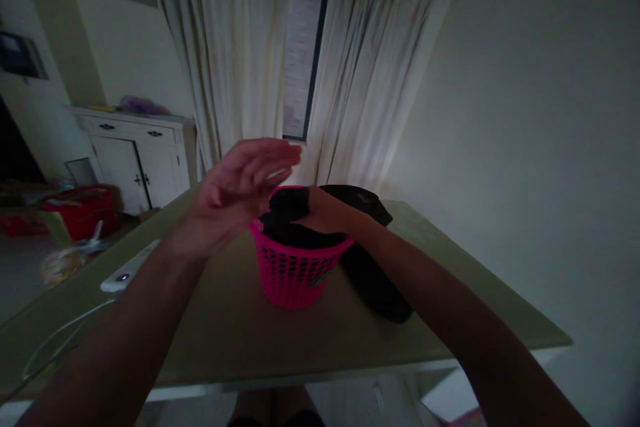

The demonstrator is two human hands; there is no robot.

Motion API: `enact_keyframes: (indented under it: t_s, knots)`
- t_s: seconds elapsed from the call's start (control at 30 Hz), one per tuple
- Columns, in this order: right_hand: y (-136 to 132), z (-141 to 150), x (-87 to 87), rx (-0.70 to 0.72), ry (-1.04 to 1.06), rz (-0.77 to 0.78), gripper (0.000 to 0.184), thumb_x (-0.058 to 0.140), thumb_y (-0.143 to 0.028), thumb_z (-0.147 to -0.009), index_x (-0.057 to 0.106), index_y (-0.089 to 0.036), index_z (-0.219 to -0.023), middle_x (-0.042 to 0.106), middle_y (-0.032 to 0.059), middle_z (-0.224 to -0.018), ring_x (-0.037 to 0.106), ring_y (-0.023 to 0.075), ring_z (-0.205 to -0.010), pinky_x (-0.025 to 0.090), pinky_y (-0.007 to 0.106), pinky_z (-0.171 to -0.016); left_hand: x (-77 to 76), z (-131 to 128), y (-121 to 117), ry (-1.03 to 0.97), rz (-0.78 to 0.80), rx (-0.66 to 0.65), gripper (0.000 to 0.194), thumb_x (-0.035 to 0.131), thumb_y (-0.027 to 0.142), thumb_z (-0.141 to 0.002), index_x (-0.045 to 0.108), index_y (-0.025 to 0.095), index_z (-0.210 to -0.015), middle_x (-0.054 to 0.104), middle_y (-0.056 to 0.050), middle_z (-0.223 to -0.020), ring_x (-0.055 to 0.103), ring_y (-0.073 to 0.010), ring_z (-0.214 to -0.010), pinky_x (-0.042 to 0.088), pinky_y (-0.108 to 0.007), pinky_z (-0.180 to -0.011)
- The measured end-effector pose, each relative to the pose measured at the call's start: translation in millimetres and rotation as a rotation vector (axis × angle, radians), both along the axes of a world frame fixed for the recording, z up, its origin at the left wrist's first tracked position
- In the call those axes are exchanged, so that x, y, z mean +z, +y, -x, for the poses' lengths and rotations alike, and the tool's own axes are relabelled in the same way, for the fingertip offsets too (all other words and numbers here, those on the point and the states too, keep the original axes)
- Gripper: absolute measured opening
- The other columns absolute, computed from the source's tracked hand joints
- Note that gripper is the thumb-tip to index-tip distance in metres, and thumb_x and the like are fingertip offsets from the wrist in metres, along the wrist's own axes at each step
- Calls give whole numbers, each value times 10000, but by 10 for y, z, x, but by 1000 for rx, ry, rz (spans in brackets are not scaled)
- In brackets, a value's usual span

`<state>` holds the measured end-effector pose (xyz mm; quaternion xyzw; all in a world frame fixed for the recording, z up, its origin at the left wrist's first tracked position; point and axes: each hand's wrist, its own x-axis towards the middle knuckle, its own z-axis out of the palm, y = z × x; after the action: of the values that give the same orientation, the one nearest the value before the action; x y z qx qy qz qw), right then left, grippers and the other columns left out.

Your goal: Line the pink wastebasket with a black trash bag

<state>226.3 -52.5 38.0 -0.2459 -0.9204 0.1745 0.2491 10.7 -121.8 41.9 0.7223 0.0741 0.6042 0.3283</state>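
Observation:
A pink plastic basket with round holes in its side stands on the table, with dark cloth inside it. My right hand reaches over the rim, closed on a piece of the black cloth; its fingertips are hidden by the fabric. Up in the air at the basket's left side, my left hand is open, fingers curved and apart, holding nothing. Behind and right of the basket lies a black item, perhaps a garment or bag, partly covered by my right forearm.
The greenish tabletop spreads around the basket. A white power strip with a cable lies at the left edge. Beyond are a white cabinet, a red container on the floor and pale curtains. A bare wall rises on the right.

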Motion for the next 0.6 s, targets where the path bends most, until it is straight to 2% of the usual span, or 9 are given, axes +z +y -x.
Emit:
enact_keyframes:
  t_s: [0.1,0.17,0.2,0.27,0.33,0.37,0.47,0.53,0.6]
  knots:
    - [91,54,-109,-106,58,-30,114,716,-252,-956,756,-189,-1041,806,70,-1036,738,273,-1022,548,396,-941,-200,168,253,248,44,275,968,990,388,-728,560,364,-1595,467,-62,-1745,360,-366,-1652,262,-633,-1364]
    - [83,107,-110,-116,54,-88,100,751,-255,-925,745,-183,-994,793,78,-1013,730,271,-995,535,391,-928,-320,121,373,366,80,376,1032,992,493,-710,534,310,-1617,418,-103,-1774,321,-396,-1664,204,-676,-1366]
    - [76,129,-95,-101,27,-112,113,772,-270,-912,739,-182,-973,784,82,-1000,725,269,-978,530,390,-921,-363,53,408,351,110,361,955,957,561,-744,578,287,-1577,439,-115,-1761,336,-400,-1656,224,-663,-1365]
    - [90,115,-39,-78,-47,-141,203,817,-357,-894,735,-188,-970,769,85,-1000,713,268,-966,522,390,-911,-404,-116,441,203,266,271,708,789,702,-881,685,251,-1418,623,-142,-1604,506,-391,-1551,396,-616,-1304]
    - [169,-30,40,-116,-127,-147,324,854,-474,-864,744,-202,-1004,757,88,-1022,698,278,-979,512,400,-910,-390,-239,456,-17,452,184,569,647,749,-966,720,226,-1179,790,-144,-1276,695,-360,-1321,562,-562,-1157]
    - [232,-157,85,-166,-161,-151,360,868,-505,-842,748,-208,-1006,750,89,-1022,690,284,-981,506,407,-909,-369,-264,466,-122,523,152,509,637,727,-982,691,228,-1065,807,-114,-1073,749,-332,-1177,610,-532,-1078]
    - [449,-673,228,-348,-205,-166,257,888,-405,-795,744,-212,-887,721,86,-944,664,277,-934,488,404,-881,-294,-209,523,-294,606,52,339,666,545,-992,559,255,-852,553,20,-653,699,-216,-781,644,-409,-884]
    - [542,-999,331,-431,-209,-160,105,831,-241,-787,730,-217,-806,700,58,-842,642,237,-840,482,382,-843,-260,-145,570,-277,606,9,235,635,436,-944,543,257,-824,410,51,-625,564,-168,-626,607,-351,-761]
    - [542,-1214,446,-486,-166,-149,84,780,-154,-768,729,-221,-767,674,23,-744,611,195,-743,487,365,-809,-247,-125,613,-185,575,76,140,644,365,-836,589,246,-883,422,51,-662,478,-152,-577,546,-330,-661]
